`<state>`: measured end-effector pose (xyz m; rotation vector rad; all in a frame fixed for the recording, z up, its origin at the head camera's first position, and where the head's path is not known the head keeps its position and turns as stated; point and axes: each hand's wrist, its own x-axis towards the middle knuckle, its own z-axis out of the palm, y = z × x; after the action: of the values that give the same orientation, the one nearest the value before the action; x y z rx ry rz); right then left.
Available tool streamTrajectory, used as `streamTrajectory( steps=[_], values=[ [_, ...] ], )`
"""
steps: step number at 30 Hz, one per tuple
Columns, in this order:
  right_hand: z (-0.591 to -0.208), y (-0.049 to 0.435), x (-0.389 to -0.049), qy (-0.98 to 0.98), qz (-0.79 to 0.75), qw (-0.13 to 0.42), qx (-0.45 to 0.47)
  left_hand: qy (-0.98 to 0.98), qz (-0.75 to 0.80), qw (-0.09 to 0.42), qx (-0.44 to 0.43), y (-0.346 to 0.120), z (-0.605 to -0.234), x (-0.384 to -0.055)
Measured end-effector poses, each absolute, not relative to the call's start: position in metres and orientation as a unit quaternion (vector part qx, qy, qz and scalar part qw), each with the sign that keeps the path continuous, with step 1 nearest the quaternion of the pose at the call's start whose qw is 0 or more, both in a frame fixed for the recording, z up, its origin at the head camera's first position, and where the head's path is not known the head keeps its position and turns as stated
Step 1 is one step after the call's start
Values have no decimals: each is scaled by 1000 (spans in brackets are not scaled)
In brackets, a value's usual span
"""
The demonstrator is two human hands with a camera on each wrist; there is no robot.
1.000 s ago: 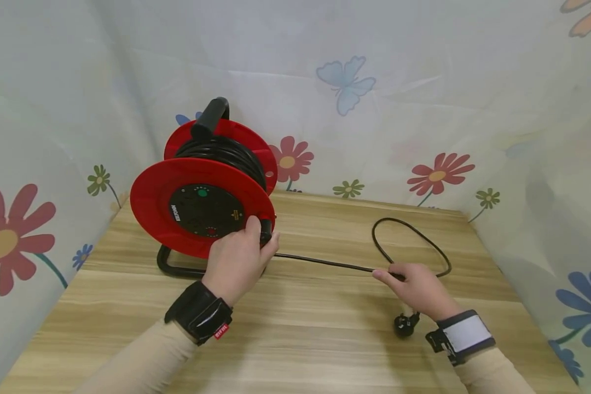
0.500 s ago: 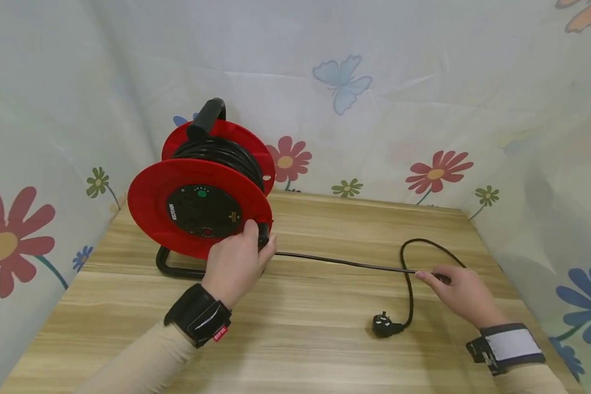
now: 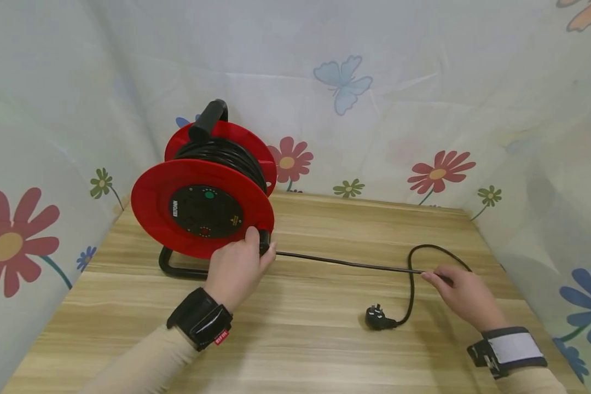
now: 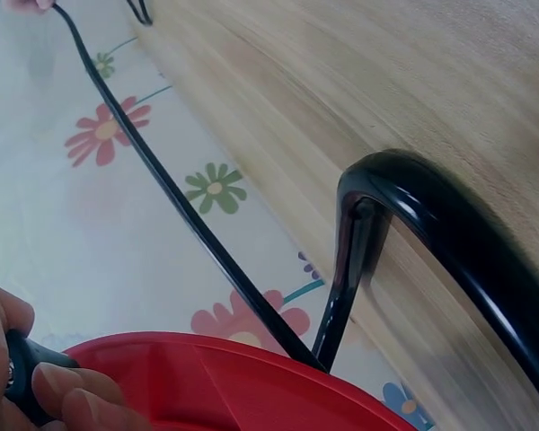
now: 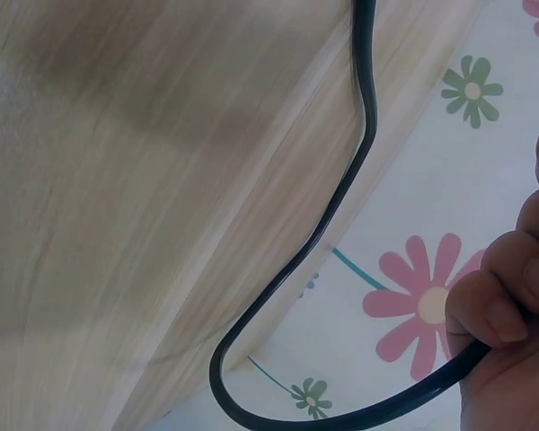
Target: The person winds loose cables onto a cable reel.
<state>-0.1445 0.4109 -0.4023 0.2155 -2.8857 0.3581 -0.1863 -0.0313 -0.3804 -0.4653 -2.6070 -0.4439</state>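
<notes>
- Red plastic cable reel w/ round black socket panel (image 3: 207, 211) (KELTONN label, green & red spots) stands upright at L of pale wood-grain tabletop (image 3: 300, 334), on bent black tubular frame (image 3: 181, 272); chunky black carry grip (image 3: 208, 120) on top.
- Thin round black cable (image 3: 345, 263) wound btwn the reel's two discs; free run leaves low at R side & goes nearly straight to R hand.
- L hand (image 3: 233, 269): fingers curled round small black crank knob (image 3: 264, 241) at front disc's lower R edge.
- R hand (image 3: 465, 294): narrow grip, fingers wrapped round cable, well apart from reel.
- Past R hand, cable tail loops back, crosses the straight run, ends in black moulded plug (image 3: 378, 319) on tabletop, metal pins up, btwn the hands, nearer R.
- Both wrists: black straps (image 3: 197, 319), R one w/ pale patch.
- Behind: white sheet (image 3: 413, 49) w/ printed flowers & blue butterfly.
</notes>
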Motion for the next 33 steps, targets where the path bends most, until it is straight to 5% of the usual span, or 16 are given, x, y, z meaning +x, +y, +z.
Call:
streamTrajectory(
  steps=[33],
  values=[
    [-413,376,-157,-985,131,68,85,-960,-118,219,-130,-45,-417,-182]
  ],
)
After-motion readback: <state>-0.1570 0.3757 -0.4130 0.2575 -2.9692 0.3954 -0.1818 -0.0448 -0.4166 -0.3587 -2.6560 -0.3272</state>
